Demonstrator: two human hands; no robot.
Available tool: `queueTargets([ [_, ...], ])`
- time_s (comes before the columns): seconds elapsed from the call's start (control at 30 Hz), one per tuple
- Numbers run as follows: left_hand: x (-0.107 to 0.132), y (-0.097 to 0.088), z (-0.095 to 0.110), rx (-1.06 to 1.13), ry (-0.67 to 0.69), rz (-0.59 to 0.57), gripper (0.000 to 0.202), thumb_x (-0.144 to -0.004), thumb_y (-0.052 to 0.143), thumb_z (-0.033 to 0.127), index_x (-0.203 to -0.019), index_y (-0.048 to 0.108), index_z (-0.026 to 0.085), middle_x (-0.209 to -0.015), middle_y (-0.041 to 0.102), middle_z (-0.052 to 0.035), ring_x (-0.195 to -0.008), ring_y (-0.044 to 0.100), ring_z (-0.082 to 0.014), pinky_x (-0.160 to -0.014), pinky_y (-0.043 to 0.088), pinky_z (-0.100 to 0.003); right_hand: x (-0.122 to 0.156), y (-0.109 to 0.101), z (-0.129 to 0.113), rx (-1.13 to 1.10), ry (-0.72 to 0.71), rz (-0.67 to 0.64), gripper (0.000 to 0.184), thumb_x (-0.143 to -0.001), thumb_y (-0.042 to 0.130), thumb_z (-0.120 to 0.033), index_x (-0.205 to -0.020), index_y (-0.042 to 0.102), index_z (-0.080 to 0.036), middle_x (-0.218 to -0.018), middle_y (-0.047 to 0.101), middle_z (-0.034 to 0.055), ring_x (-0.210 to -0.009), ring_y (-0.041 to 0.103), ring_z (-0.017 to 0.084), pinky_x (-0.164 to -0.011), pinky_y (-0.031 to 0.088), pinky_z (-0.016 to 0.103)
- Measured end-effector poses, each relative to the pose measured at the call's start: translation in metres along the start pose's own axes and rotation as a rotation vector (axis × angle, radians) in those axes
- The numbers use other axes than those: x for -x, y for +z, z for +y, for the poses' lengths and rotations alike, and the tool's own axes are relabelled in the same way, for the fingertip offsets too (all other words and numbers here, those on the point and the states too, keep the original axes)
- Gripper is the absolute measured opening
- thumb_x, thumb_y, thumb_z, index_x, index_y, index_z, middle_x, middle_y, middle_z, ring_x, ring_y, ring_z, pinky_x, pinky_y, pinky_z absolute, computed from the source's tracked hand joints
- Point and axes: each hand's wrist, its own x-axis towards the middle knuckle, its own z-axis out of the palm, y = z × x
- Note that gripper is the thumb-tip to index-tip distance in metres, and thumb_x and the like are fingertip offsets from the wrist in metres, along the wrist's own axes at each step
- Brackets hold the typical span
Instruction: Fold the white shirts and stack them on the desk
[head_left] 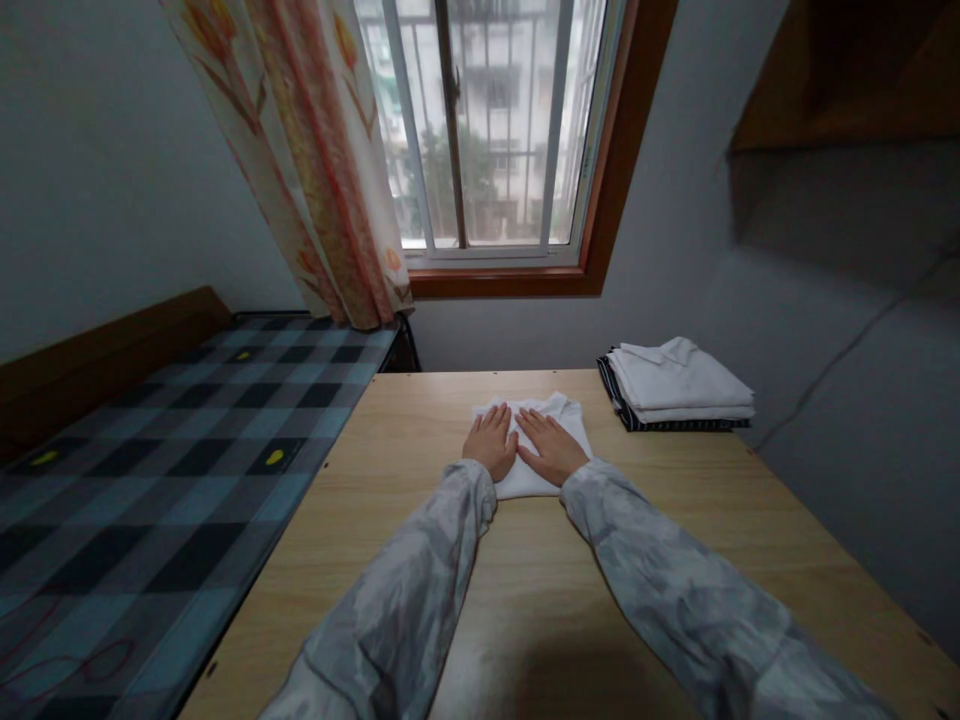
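Note:
A folded white cloth (559, 413) lies on the light wooden table (420, 560), toward its far side. My left hand (491, 441) rests flat on the cloth's left part, fingers stretched out and together. Beside it, my right hand (551, 446) lies flat on the same cloth, fingers extended and angled toward the left hand. The two hands almost touch at the middle of the cloth. Both arms wear pale grey patterned sleeves.
A stack of folded clothes (679, 388), white on top with a dark striped piece beneath, sits at the table's far right corner. A bed with a blue and black checked cover (165, 460) runs along the left. Window (487, 130) and flowered curtain (315, 170) stand behind.

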Motion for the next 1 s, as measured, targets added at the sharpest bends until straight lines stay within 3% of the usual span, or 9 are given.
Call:
queueTargets([
  [0.1, 0.003, -0.004, -0.012, -0.011, -0.053, -0.016, 0.066, -0.105, 0.041, 0.044, -0.166, 0.037, 0.021, -0.175, 0.033, -0.0111, -0.163, 0.03, -0.0301, -0.132, 0.023, -0.056, 0.004, -0.005, 0.029, -0.015, -0.037, -0.035, 0.07, -0.109, 0.04, -0.058, -0.17, 0.033, -0.025, -0.176, 0.031, 0.0088, -0.163, 0.028, 0.027, -0.133, 0.022, 0.053],
  [0.17, 0.003, -0.008, -0.019, -0.014, -0.048, -0.031, 0.068, -0.105, 0.041, 0.049, -0.167, 0.036, 0.022, -0.175, 0.033, -0.0105, -0.163, 0.03, -0.0306, -0.131, 0.024, -0.057, 0.008, -0.009, 0.049, -0.024, -0.017, -0.047, 0.072, -0.109, 0.037, -0.061, -0.171, 0.032, -0.024, -0.176, 0.031, 0.0091, -0.163, 0.028, 0.027, -0.133, 0.022, 0.052],
  [0.3, 0.002, -0.013, -0.034, -0.021, -0.028, -0.027, 0.078, -0.104, 0.038, 0.067, -0.167, 0.035, 0.02, -0.175, 0.032, -0.0125, -0.163, 0.028, -0.0296, -0.133, 0.021, -0.055, 0.018, -0.013, 0.084, -0.017, 0.087, -0.04, 0.073, -0.11, 0.033, -0.061, -0.171, 0.03, -0.021, -0.177, 0.029, 0.0106, -0.165, 0.024, 0.025, -0.133, 0.021, 0.05],
  [0.4, 0.001, -0.016, -0.049, -0.029, -0.058, -0.033, 0.08, -0.105, 0.031, 0.069, -0.167, 0.036, 0.018, -0.174, 0.033, -0.0139, -0.163, 0.029, -0.0278, -0.134, 0.02, -0.053, 0.028, -0.012, 0.098, 0.011, 0.132, -0.017, 0.071, -0.111, 0.031, -0.059, -0.171, 0.029, -0.023, -0.177, 0.027, 0.0089, -0.165, 0.023, 0.024, -0.133, 0.019, 0.051],
  [0.57, 0.008, -0.023, -0.068, -0.054, -0.122, -0.036, 0.072, -0.109, 0.027, 0.06, -0.166, 0.038, 0.017, -0.174, 0.034, -0.0139, -0.163, 0.03, -0.0265, -0.133, 0.02, -0.052, 0.037, -0.014, 0.101, 0.01, 0.215, 0.03, 0.071, -0.11, 0.035, -0.057, -0.17, 0.032, -0.02, -0.175, 0.032, 0.0116, -0.163, 0.029, 0.026, -0.132, 0.02, 0.053],
  [0.67, 0.02, -0.027, -0.072, -0.025, -0.153, -0.017, 0.071, -0.11, 0.028, 0.058, -0.162, 0.043, 0.012, -0.173, 0.034, -0.0176, -0.163, 0.03, -0.0289, -0.133, 0.022, -0.052, 0.04, -0.014, 0.102, -0.052, 0.221, 0.113, 0.07, -0.107, 0.042, -0.057, -0.165, 0.041, -0.017, -0.17, 0.042, 0.0133, -0.159, 0.036, 0.027, -0.131, 0.024, 0.051],
  [0.77, 0.04, -0.029, -0.073, 0.081, -0.141, -0.014, 0.068, -0.111, 0.03, 0.055, -0.158, 0.05, 0.011, -0.171, 0.037, -0.019, -0.161, 0.033, -0.03, -0.133, 0.024, -0.052, 0.038, -0.014, 0.107, -0.176, 0.221, 0.232, 0.064, -0.104, 0.047, -0.056, -0.155, 0.055, -0.017, -0.157, 0.059, 0.0146, -0.146, 0.053, 0.028, -0.126, 0.035, 0.045],
  [0.87, 0.063, -0.031, -0.067, 0.175, -0.07, 0.018, 0.063, -0.11, 0.035, 0.055, -0.158, 0.053, 0.018, -0.169, 0.043, -0.0163, -0.159, 0.037, -0.0299, -0.132, 0.026, -0.053, 0.025, -0.018, 0.109, -0.299, 0.3, 0.312, 0.06, -0.101, 0.052, -0.056, -0.146, 0.061, -0.017, -0.14, 0.07, 0.0153, -0.124, 0.067, 0.027, -0.112, 0.049, 0.04],
  [1.0, 0.084, -0.035, -0.054, 0.172, 0.005, 0.045, 0.079, -0.099, 0.059, 0.065, -0.163, 0.046, 0.02, -0.17, 0.042, -0.0164, -0.158, 0.039, -0.0346, -0.132, 0.025, -0.057, -0.003, -0.029, 0.104, -0.383, 0.387, 0.135, 0.056, -0.094, 0.066, -0.057, -0.132, 0.069, -0.016, -0.134, 0.073, 0.0166, -0.117, 0.069, 0.028, -0.103, 0.051, 0.036],
])
